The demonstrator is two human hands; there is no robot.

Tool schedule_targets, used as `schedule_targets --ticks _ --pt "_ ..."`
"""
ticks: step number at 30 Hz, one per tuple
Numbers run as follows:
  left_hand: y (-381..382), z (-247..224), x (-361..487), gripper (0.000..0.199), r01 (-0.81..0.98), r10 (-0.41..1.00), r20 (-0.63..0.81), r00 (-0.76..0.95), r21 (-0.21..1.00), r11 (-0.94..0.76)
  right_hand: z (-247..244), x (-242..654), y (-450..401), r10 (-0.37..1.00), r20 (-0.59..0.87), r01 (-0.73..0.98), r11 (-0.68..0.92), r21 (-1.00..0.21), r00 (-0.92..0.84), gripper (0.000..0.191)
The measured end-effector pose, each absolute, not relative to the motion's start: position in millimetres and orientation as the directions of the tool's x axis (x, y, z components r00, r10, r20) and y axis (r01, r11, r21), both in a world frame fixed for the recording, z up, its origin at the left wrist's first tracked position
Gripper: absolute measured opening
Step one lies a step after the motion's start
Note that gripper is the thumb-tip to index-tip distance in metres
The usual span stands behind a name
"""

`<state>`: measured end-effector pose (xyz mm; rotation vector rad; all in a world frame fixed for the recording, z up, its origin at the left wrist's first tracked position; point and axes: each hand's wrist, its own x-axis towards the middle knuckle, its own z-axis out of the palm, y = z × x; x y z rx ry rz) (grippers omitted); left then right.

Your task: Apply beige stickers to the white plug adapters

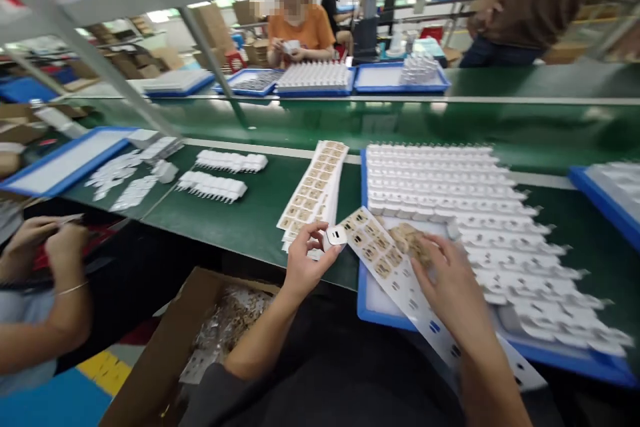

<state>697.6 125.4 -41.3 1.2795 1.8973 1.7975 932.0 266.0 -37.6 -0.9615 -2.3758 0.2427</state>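
My left hand (309, 260) is closed around a small white charger housing (335, 235), which has a dark slot in its face. A sticker sheet (373, 243), with brown-backed labels on its upper part and cut-outs lower down, slants below my right hand across the tray edge. My right hand (453, 287) is closed, slightly blurred, on a crumpled brown scrap of paper (413, 243). More sticker sheets (315, 187) lie stacked on the green table beyond my left hand. Rows of white charger housings (435, 180) fill much of the blue-rimmed tray (363, 280) at right.
Two rows of white parts (215, 185) and a blue-edged tray (60, 167) lie at left. A cardboard box (165, 340) with plastic scraps stands below the table edge. A co-worker's hands (50, 243) are at far left. Another person in orange (305, 30) sits opposite.
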Motion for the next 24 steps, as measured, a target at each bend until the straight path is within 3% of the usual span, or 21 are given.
schedule_targets --ticks 3,5,7,9,17,24 --pt "121.5 -38.4 638.5 0.035 0.570 0.603 0.397 -0.692 0.813 0.119 -46.8 934.2 263.6 0.625 0.377 0.464 0.771 -0.435 -0.684 0.036" --pt "117.9 -37.5 590.9 0.036 0.674 0.540 0.437 -0.720 0.626 0.392 -48.8 937.3 258.5 0.591 0.353 0.411 0.783 -0.467 -0.726 0.033" --pt "115.8 -38.5 545.2 0.038 0.700 0.542 0.456 -0.706 0.330 0.633 -49.4 940.3 254.6 0.578 0.357 0.388 0.788 -0.477 -0.734 0.032" --pt "116.3 -40.7 508.7 0.035 0.685 0.559 0.435 -0.706 0.221 0.694 -50.5 942.5 253.4 0.579 0.363 0.387 0.788 -0.479 -0.730 0.031" --pt "115.0 -45.5 463.4 0.041 0.672 0.590 0.391 -0.707 0.111 0.732 -51.8 947.4 253.7 0.577 0.403 0.388 0.799 -0.460 -0.711 0.029" --pt "118.1 -61.8 451.3 0.057 0.753 0.537 0.590 -0.603 0.200 0.627 -32.7 966.2 225.6 0.630 0.361 0.419 0.750 -0.512 -0.687 0.018"
